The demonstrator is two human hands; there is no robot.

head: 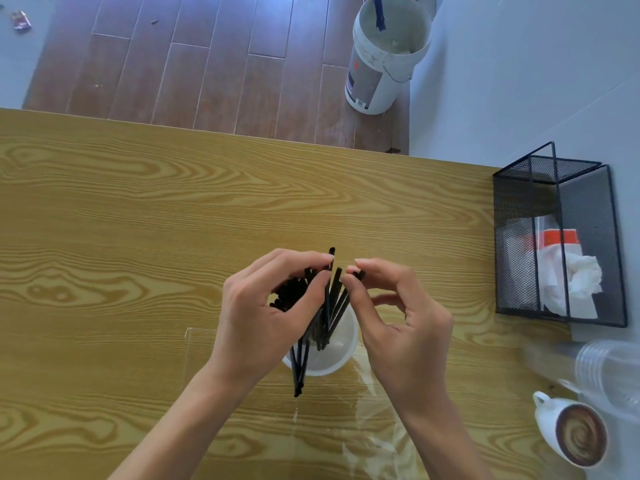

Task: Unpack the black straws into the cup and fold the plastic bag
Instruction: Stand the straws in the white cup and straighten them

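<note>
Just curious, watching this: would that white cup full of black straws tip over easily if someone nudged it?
Probably yes. The white cup looks thin and light, and the black straws lean well above its rim, so weight sits high. A few straws already hang outside the near rim and might spill.

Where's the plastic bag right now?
In the head view, the plastic bag lies flat on the wooden table, just nearer than the white cup, under the right hand.

The thin plastic straws [332, 299] are black against the round white plastic cup [341, 355], which stands on a yellow-brown table [138, 209] patterned with swirling wood grain. A black wire-mesh rack [557, 237] holds white paper with an orange patch. A white ceramic mug [571, 433] shows a brown-and-cream swirl, and the floor planks [207, 64] are reddish brown.
</note>
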